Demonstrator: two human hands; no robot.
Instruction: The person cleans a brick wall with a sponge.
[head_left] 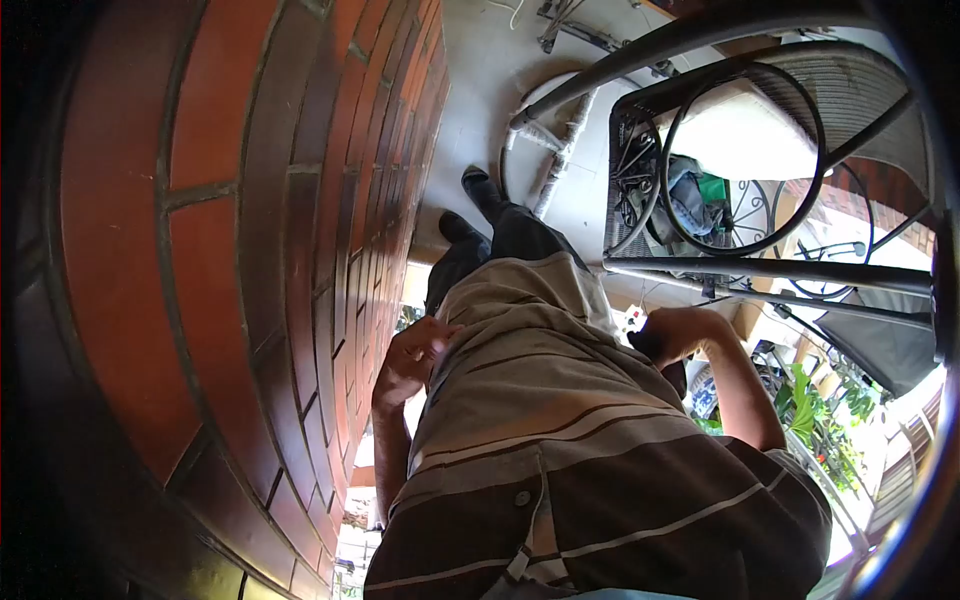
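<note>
Stands in dark shoes [484,190], with a striped shirt [560,370] lying between both hands. Rests the left hand [404,362] at the near side of the shirt, half curled, fingertips against the cloth; cannot tell whether pinching a fold. Bends the right hand [676,334] inward at the shirt's other side, fingers closed round a dark thing [646,342], too hidden to name. Has a brick wall [275,200] just outside the left hand, a dark metal frame [780,268] ahead and outward of the right hand, and green leaves [803,400] beyond the right forearm. Looks, as a judgement, to be at handling the shirt's sides; would need, for any further pull, a sure pinch on the left and room beside the wall.
</note>
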